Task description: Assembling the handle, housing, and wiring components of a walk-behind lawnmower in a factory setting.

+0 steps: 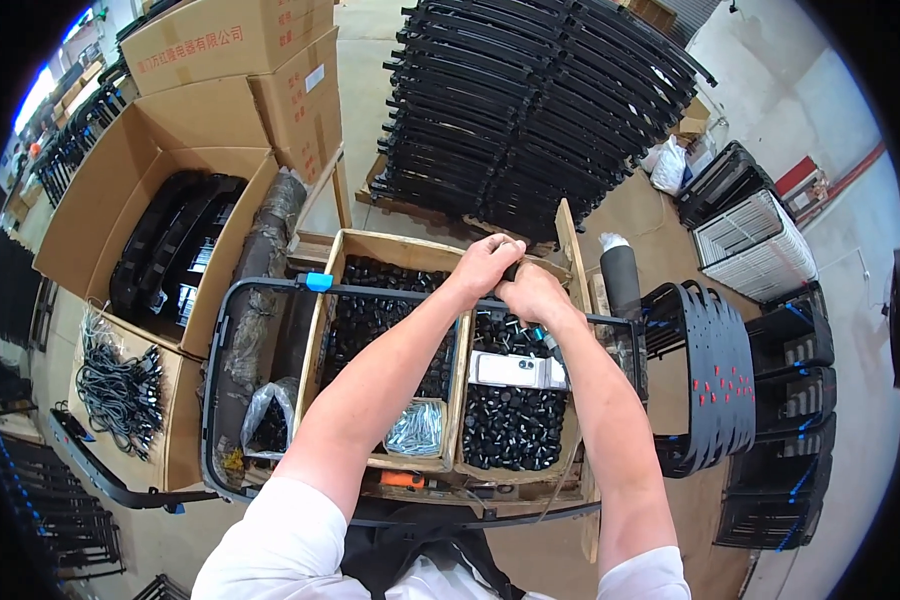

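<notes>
A black tubular frame (410, 293) with rounded corners lies across a wooden box with compartments (457, 400). Both of my hands meet over the frame's far bar, right of its middle. My left hand (485, 265) is closed, its fingertips pinching a small black part (511, 271). Pressed against it, my right hand (535, 292) is curled closed; what its fingers grip is hidden. Below the bar, black knob-like parts (513, 428) fill the compartments. A white phone (515, 371) lies on the right-hand heap. Blue tape (319, 282) wraps the bar at the left.
Silver screws or pins (416, 430) fill a small tray. On the left are an open carton (90, 225) with black parts and a bundle of black cables (120, 395). Stacked black frames (530, 110) rise beyond the box; curved black panels (715, 380) stand at the right.
</notes>
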`<state>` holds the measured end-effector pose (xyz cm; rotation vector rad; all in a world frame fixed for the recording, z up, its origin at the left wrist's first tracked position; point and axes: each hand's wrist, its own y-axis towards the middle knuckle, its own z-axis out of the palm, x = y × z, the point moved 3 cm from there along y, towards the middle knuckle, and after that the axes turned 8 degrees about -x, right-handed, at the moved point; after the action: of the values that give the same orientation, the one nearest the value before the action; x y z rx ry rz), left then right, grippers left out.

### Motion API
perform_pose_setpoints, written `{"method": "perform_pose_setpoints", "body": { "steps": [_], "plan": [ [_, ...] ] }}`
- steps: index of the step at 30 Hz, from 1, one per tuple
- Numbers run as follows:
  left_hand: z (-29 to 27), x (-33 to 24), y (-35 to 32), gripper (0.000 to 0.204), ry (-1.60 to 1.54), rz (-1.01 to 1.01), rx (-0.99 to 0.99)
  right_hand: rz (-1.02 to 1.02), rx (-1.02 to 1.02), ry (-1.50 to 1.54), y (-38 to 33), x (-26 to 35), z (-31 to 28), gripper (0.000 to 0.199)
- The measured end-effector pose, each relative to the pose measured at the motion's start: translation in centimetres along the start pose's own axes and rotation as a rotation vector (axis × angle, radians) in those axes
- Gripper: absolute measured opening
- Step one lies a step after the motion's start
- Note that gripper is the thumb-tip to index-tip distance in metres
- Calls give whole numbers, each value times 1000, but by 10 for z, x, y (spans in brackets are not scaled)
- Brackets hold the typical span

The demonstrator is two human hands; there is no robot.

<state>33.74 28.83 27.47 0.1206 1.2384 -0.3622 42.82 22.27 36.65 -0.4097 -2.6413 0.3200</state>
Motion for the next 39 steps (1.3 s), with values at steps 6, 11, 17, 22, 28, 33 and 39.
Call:
{"method": "perform_pose_setpoints", "body": {
  "steps": [6,11,17,22,28,33,39],
  "plan": [
    [-1,1,0,25,26,-33,23,86,104,61,9,-4,5,32],
    [-5,7,2,25,20,-52,39,121,157,213,27,-19,16,26],
    [-6,5,8,30,44,-39,45,73,171,218,37,-14,16,20],
    [-5,-1,2,30,-12,-54,38,31,165,210,33,-10,12,19],
    [-2,-13,-4,21,40,-21,67,-44,43,147,15,-9,13,16],
    [32,-48,-85,19,75,-16,217,81,74,51,-92,-7,-25,29],
    [51,-4,-219,32,33,-220,420,108,87,-95,-233,-44,3,35]
  ]
}}
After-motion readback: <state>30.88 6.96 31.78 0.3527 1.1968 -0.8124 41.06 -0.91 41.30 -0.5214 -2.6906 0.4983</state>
